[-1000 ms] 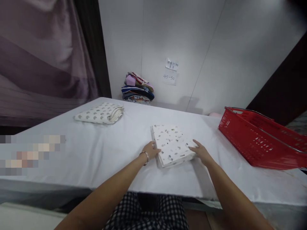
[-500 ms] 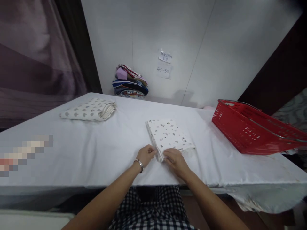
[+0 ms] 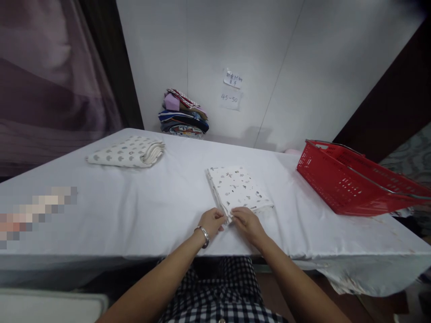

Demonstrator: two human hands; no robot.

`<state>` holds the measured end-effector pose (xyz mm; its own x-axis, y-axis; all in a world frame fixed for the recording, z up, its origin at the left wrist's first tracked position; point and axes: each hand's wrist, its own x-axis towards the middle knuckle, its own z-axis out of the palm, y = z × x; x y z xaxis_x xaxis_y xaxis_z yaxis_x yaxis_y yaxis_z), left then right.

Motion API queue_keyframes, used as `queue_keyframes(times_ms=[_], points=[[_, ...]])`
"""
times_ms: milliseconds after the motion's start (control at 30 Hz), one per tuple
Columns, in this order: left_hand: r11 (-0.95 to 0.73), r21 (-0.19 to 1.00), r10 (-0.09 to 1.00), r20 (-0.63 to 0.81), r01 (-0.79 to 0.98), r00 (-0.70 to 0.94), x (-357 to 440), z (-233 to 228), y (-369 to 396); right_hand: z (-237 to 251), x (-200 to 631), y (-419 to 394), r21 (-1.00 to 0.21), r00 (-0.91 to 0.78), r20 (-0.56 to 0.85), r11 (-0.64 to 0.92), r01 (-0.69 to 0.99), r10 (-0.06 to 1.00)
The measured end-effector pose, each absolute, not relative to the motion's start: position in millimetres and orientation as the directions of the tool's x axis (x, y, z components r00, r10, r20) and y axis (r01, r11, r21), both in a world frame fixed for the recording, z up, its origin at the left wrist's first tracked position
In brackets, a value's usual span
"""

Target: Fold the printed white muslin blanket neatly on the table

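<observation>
Both hands, left hand (image 3: 211,221) and right hand (image 3: 247,221), pinch the near corner of the folded printed cloth (image 3: 238,190) with fingers curled narrow, pinning it flat on the white table (image 3: 141,211).

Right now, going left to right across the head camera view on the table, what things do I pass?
Folded spotted cloth → stack of coloured fabrics by the wall → left hand → right hand at the near corner of the folded patterned cloth → red basket.

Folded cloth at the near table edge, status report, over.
Left hand and right hand both pinch the near corner of the folded cloth. Cloth flat on the table. Red basket off right, apart.
</observation>
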<state>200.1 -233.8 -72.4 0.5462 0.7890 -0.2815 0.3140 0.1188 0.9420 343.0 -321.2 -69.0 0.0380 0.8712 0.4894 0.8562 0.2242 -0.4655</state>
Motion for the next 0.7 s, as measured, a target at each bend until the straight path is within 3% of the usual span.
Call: queue_keyframes(times_ms=[133, 467, 700], points=[[0.109, 0.938, 0.792, -0.282, 0.328, 0.541, 200, -69, -235, -70, 338, -319, -0.521, 0.111, 0.510, 0.204, 0.829, 0.853], [0.108, 0.938, 0.787, -0.283, 0.330, 0.548, 200, -72, -233, -70, 333, -325, -0.315, -0.071, 0.550, 0.285, 0.905, 0.832], [0.166, 0.937, 0.780, -0.315, 0.307, 0.540, 201, -69, -233, -74, 335, -326, -0.287, -0.105, 0.561, 0.311, 0.906, 0.822]])
